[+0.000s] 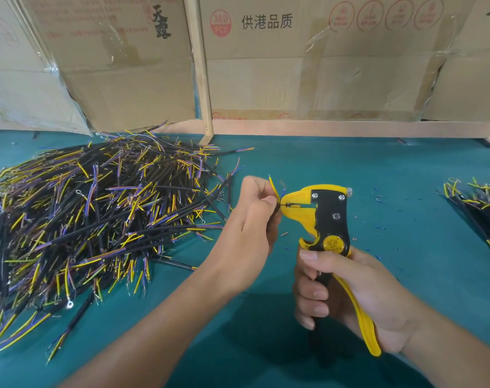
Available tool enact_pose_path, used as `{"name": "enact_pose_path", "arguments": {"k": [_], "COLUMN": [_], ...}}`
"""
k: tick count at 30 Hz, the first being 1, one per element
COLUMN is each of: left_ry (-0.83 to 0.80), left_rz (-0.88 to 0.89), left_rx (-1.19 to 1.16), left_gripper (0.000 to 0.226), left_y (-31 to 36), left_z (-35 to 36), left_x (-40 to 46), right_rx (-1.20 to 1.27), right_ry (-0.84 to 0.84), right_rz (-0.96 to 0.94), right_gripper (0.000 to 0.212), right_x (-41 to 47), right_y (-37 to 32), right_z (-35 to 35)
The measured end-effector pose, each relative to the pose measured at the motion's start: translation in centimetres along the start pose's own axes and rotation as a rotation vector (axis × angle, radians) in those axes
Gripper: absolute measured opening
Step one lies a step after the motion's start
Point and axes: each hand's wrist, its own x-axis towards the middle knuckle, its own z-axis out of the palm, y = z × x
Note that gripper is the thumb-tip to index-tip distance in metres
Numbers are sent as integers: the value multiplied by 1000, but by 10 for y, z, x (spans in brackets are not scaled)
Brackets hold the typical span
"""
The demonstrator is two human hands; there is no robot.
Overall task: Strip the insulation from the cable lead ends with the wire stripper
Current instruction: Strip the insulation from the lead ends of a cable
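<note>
The right hand grasps the two handles of a yellow-and-black wire stripper, fingers curled round the black handle and the yellow handle lying across the palm; the tool stands upright with its head pointing toward the left hand. The left hand, just beside the stripper's nose, pinches a short black cable between thumb and fingers. One thin lead runs from this pinch into the stripper's mouth, while a yellow lead and a blue one stick up free above the fingers. Left of the left hand, a large heap of cut cables with yellow, purple and blue leads lies on the green worktop. Far to the right of the right hand, at the frame edge, lies a smaller pile of cables. Small blue scraps of insulation are scattered on the worktop around the stripper. Behind both hands stand cardboard boxes in a wooden frame.
</note>
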Motion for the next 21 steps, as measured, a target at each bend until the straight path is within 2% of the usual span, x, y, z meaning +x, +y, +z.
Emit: {"name": "enact_pose_path", "arguments": {"k": [5,13,17,21], "left_ry": [-1,-4,33,45], "left_rz": [52,204,128,116], "left_rx": [77,167,20,34], "left_gripper": [19,18,20,19], "left_y": [3,9,9,9], "left_z": [-2,-3,-1,-1], "left_x": [1,1,-1,-1], "right_rx": [12,33,98,139], "right_ry": [14,-80,-161,-206], "right_rz": [-12,-33,-34,-19], "right_gripper": [35,35,39,37], "right_x": [-2,0,1,1], "right_y": [2,4,8,10], "right_z": [1,-3,-3,-4]}}
